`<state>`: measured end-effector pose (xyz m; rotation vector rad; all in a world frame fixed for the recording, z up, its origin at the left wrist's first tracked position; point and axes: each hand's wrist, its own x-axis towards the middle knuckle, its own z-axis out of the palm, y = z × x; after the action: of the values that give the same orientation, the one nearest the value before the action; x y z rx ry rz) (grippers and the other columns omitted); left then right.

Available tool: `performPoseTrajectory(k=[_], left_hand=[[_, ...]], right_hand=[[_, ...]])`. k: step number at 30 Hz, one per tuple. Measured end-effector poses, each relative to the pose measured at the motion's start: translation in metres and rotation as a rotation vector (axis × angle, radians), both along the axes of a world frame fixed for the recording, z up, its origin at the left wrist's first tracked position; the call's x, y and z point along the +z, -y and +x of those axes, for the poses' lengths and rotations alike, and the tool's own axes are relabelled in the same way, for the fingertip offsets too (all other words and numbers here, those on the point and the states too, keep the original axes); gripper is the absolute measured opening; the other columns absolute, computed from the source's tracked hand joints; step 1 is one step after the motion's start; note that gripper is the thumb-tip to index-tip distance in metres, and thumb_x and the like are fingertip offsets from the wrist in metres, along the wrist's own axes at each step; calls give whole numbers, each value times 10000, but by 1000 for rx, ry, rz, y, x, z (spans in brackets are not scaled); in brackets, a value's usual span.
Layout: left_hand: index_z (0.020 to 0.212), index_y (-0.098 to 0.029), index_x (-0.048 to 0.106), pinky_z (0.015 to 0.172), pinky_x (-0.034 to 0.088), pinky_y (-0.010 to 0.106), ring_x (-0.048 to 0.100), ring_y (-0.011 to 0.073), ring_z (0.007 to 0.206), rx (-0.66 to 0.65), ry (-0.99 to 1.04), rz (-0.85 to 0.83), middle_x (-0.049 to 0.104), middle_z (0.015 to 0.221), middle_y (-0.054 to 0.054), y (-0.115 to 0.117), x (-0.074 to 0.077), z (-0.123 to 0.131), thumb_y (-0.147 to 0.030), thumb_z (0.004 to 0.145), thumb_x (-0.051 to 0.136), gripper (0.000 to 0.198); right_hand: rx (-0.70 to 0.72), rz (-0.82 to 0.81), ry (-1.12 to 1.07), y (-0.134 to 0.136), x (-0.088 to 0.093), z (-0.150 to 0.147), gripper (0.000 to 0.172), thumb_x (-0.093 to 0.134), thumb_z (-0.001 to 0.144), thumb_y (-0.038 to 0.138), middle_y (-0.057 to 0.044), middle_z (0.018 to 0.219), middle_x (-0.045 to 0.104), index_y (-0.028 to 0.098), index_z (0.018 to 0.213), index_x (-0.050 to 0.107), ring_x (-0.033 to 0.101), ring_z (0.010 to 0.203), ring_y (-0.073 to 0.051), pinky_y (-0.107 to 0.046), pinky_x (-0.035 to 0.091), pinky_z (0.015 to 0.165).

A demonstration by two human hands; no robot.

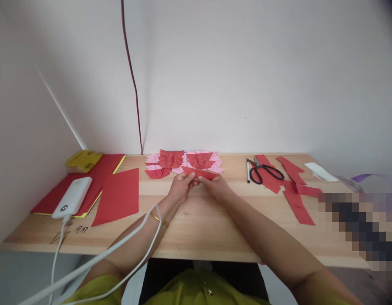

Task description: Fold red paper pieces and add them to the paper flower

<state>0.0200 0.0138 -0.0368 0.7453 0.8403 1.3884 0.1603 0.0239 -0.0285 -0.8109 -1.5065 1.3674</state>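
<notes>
A piece of red paper (204, 173) is pinched between my left hand (183, 186) and my right hand (216, 185), above the middle of the wooden table. Both thumbs press on its near edge, and the fingers beneath are partly hidden. Just behind it lie folded red and pink paper pieces, one cluster (171, 159) to the left and another cluster (200, 159) to the right, both with pointed, pleated edges. A gold bangle (159, 218) circles my left wrist.
Black-handled scissors (265, 170) and a marker (248, 171) lie at right beside red paper scraps (299, 205) and a white strip (321, 172). At left are a red sheet (118, 197), a white power bank (73, 197) with a cable (103, 254), and a yellow packet (84, 161).
</notes>
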Motion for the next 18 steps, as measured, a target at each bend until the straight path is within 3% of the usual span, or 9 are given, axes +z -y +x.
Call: performPoseTrajectory(k=[10, 13, 18], left_hand=[[704, -111, 607, 729, 497, 317, 583, 107, 576, -7, 156, -52, 628, 607, 36, -2, 2, -3, -364, 723, 682, 265], [732, -105, 626, 712, 491, 306, 586, 111, 600, -12, 108, -19, 648, 660, 53, -2, 3, -3, -387, 738, 661, 284], [738, -112, 660, 645, 458, 252, 573, 106, 609, 17, -81, 31, 649, 646, 27, -2, -2, -2, -242, 621, 757, 200]], right_hand=[[48, -103, 30, -13, -4, 5, 366, 572, 786, 481, -65, 909, 716, 172, 920, 716, 625, 934, -216, -388, 448, 905], [-2, -150, -30, -13, -5, 6, 328, 612, 757, 460, -62, 891, 716, 169, 866, 717, 635, 879, -203, -374, 455, 880], [-19, -149, -72, -12, -6, 3, 277, 646, 731, 433, -46, 838, 706, 181, 832, 701, 629, 816, -185, -336, 476, 808]])
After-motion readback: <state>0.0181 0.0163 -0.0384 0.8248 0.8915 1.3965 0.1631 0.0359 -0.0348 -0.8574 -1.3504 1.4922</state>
